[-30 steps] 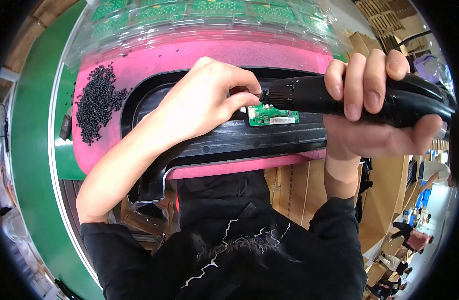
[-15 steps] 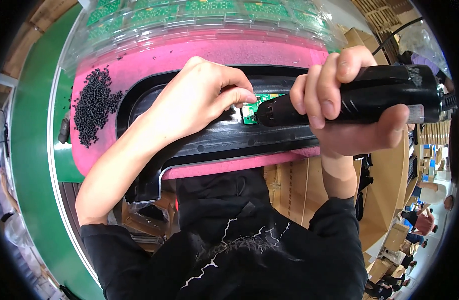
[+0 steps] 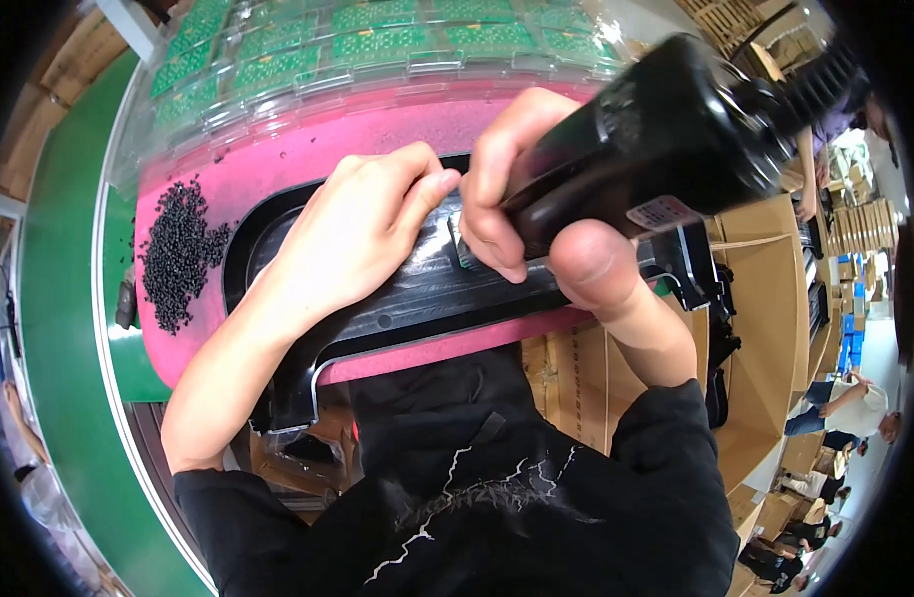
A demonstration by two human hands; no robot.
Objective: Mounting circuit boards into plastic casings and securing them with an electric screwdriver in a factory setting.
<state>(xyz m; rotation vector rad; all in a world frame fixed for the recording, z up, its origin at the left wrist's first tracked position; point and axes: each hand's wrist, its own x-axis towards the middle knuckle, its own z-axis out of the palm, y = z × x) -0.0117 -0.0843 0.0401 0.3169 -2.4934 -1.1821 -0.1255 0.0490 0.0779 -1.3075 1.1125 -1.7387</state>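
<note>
Head view: the black housing point(image 3: 417, 308) lies hollow side up at centre, probably for access inside. The right hand point(image 3: 497, 179) wraps firmly round a black power driver point(image 3: 616, 149) slanting in from two o'clock, apparently to steer it; its tip is hidden. At ten o'clock, the left hand point(image 3: 362, 219) curls, thumb near forefinger; whether it pinches anything, I cannot tell. Fingers hide all but a sliver of circuit board point(image 3: 465, 259). Small black pieces point(image 3: 178, 259) heap at nine o'clock, presumably for left-side reach.

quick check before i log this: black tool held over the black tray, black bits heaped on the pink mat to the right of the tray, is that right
Wrong side: the head view shows the black bits heaped on the pink mat to the left of the black tray. The black tool is held over it, as you say.
</note>
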